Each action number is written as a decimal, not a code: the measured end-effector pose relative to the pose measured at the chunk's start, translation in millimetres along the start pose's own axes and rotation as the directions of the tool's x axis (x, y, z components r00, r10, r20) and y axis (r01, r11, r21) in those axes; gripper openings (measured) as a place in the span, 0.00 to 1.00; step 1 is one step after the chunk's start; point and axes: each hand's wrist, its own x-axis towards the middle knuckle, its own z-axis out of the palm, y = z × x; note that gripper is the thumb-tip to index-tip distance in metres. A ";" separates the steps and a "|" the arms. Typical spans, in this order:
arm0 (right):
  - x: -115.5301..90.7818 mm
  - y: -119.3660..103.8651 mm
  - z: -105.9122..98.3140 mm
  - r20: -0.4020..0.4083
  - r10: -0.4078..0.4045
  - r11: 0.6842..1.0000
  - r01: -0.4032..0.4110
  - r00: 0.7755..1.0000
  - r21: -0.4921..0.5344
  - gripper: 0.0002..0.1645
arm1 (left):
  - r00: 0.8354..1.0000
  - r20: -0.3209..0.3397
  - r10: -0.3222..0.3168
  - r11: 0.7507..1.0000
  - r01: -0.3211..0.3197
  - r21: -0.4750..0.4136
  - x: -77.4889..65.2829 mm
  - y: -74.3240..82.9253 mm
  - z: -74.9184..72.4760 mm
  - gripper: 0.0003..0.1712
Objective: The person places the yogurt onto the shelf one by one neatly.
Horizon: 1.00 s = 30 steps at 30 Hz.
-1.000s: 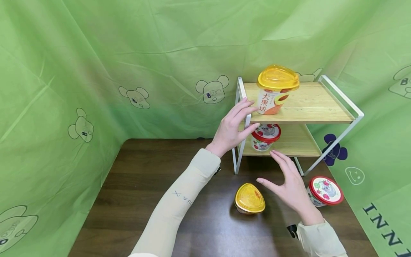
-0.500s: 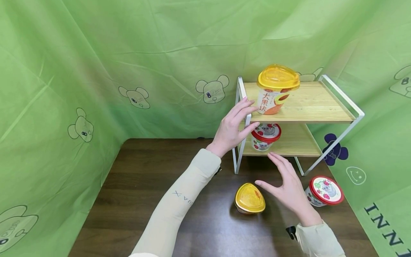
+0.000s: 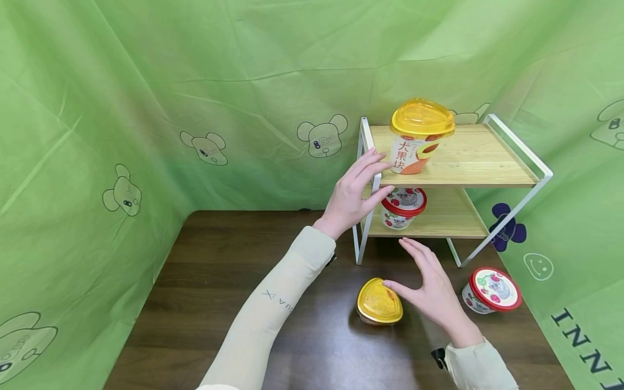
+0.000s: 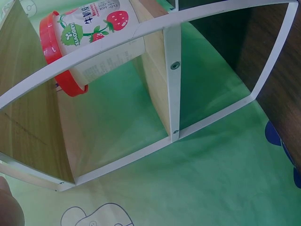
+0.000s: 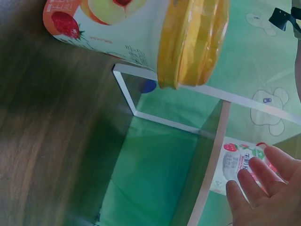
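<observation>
My left hand [image 3: 348, 197] is at the shelf's left post, fingers extended and gripping nothing. Its fingertips lie by a yellow-lidded fruit cup [image 3: 414, 146] on the top shelf; whether they touch the post or cup I cannot tell. My right hand [image 3: 436, 292] hovers with thumb and fingers spread. Its thumb tip overlaps the edge of a second yellow-lidded fruit cup [image 3: 377, 303] on the table; contact is unclear. The right wrist view shows that fruit cup [image 5: 127, 28] close up and the hand [image 5: 268, 188] with nothing in it.
A white two-tier shelf [image 3: 468, 157] with wooden boards stands at the right. Its lower board bears a red-lidded strawberry yogurt cup [image 4: 94, 42]. Another red-lidded cup [image 3: 492, 292] stands on the dark table [image 3: 219, 271], right of my right hand. Green cloth [image 3: 263, 108] hangs around.
My right hand has moved left and slightly nearer to me, bringing its thumb over the edge of the table's yellow-lidded fruit cup. My left hand has stayed in place.
</observation>
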 end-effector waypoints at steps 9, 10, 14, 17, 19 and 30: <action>-4.6 -2.0 6.8 0.041 0.029 1.000 -0.029 0.999 0.002 0.59 | 1.000 -0.004 0.006 1.000 -0.006 -0.007 -0.5 -0.6 0.4 0.24; -5.0 -2.1 7.3 0.043 0.029 1.000 -0.029 0.999 0.004 0.59 | 1.000 -0.004 0.005 1.000 -0.005 -0.007 -0.4 -0.5 0.4 0.24; -6.5 -1.6 9.4 0.048 0.023 1.000 -0.023 0.999 0.007 0.59 | 1.000 -0.002 0.001 1.000 -0.001 -0.008 -0.4 0.0 0.1 0.24; -7.9 -1.4 11.2 0.049 0.014 1.000 -0.014 0.999 0.010 0.60 | 1.000 -0.001 -0.002 1.000 0.002 -0.008 -0.5 0.2 0.2 0.24; -8.8 -1.7 12.3 0.048 0.007 1.000 -0.008 0.999 0.018 0.60 | 1.000 -0.002 -0.001 1.000 0.001 -0.008 -0.5 0.1 0.3 0.24; -17.0 -1.8 22.9 0.077 0.032 0.999 -0.034 0.996 0.021 0.59 | 1.000 -0.008 0.004 1.000 -0.004 -0.012 -0.4 0.3 0.5 0.24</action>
